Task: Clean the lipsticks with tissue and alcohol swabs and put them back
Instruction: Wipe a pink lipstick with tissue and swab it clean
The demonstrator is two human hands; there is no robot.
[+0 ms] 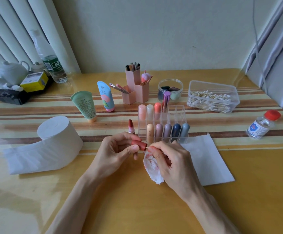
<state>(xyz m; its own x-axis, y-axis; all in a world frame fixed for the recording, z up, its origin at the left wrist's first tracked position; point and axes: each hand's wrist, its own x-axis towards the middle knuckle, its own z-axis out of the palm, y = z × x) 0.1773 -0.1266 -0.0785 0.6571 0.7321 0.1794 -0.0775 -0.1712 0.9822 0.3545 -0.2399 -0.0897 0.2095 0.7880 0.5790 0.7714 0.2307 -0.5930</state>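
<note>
My left hand [118, 149] pinches a red lipstick cap [138, 144] lying sideways, its mouth toward the right. My right hand [169, 162] pinches a thin swab stick whose tip touches the cap's mouth, and it also holds a crumpled tissue [151, 168] stained red. The uncapped red lipstick [131, 127] stands upright just behind my left hand. To its right is a clear organiser [178, 109] with several capped lipsticks in it.
A tissue roll [56, 132] lies unrolled at the left. A flat tissue sheet [206, 159] lies at the right. Farther right stands an alcohol bottle [262, 124], with a tub of cotton swabs [211, 97] behind. Tubes, pink brush holders and a jar stand at the back.
</note>
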